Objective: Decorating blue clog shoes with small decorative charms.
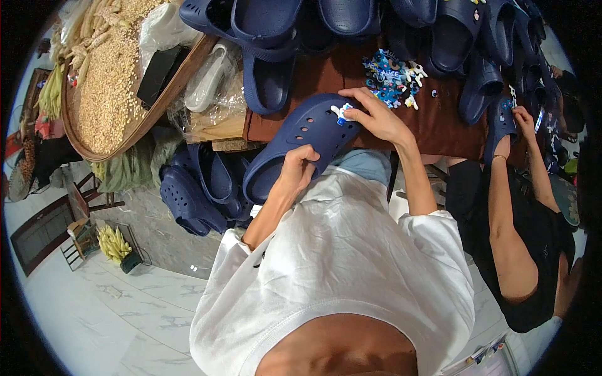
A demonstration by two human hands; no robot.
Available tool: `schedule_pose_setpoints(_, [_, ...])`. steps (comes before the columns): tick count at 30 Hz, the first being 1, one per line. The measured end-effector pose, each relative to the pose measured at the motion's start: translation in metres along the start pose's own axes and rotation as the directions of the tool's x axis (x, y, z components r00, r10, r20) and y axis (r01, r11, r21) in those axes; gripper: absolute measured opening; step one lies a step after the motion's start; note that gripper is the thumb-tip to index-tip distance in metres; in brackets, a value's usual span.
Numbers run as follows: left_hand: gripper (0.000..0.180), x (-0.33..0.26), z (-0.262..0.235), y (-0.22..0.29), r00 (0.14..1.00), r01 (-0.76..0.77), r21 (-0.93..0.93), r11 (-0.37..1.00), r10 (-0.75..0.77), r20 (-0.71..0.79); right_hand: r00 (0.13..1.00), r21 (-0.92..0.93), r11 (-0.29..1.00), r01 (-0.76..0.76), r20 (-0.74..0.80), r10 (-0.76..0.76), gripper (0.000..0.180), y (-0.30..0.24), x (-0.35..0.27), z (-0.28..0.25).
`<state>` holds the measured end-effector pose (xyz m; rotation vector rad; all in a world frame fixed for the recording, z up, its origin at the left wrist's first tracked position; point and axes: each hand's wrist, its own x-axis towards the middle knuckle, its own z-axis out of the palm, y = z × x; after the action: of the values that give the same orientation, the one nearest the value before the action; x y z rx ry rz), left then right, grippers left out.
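A navy blue clog (pixel 276 135) with round holes is in front of me, tilted, its toe pointing to the far right. My left hand (pixel 299 164) is closed on its near side, fingers curled in at the opening. My right hand (pixel 384 119) is at the toe: the thumb presses beside a small white and blue shoe charm (pixel 341 113) on the clog's top, while the fingers reach over the toe's far edge. Whether the charm's stem sits in a hole is hidden. Just beyond my right hand lies a pile of blue and white shoe charms (pixel 387 78) on the brown tabletop.
Several navy clogs (pixel 266 81) line the table's far side; more clogs (pixel 191 197) hang or stack below left. A wooden tray of pale kernels (pixel 106 94) stands far left. At right, a co-worker's hands (pixel 523 122) work on another clog (pixel 500 122).
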<state>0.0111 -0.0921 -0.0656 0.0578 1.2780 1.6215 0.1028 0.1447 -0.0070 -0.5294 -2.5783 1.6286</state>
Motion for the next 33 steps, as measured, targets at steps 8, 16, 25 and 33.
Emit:
schedule_pose_setpoints(8, [0.005, -0.008, 0.017, 0.028, 0.979, 0.202, -0.309, 0.929, -0.199, 0.041, 0.998, 0.036, 0.998, -0.045, -0.048, 0.046, 0.04, -0.003, -0.001, 0.002])
schedule_pose_setpoints(16, [0.055, -0.001, 0.045, 0.06, 0.993, 0.111, -0.466, 0.878, -0.121, 0.008, 0.945, 0.002, 0.995, 0.095, -0.314, -0.09, 0.035, -0.008, -0.006, 0.025])
schedule_pose_setpoints(25, [0.059, 0.002, 0.05, 0.058, 0.996, 0.084, -0.471, 0.878, -0.072, 0.043, 0.957, -0.099, 0.993, 0.067, -0.274, -0.092, 0.038, -0.003, -0.001, 0.022])
schedule_pose_setpoints(33, [0.059, 0.004, 0.046, 0.054, 0.996, 0.088, -0.488, 0.868, -0.078, 0.042, 0.952, -0.089, 0.991, 0.097, -0.282, -0.118, 0.038, -0.006, -0.007, 0.023])
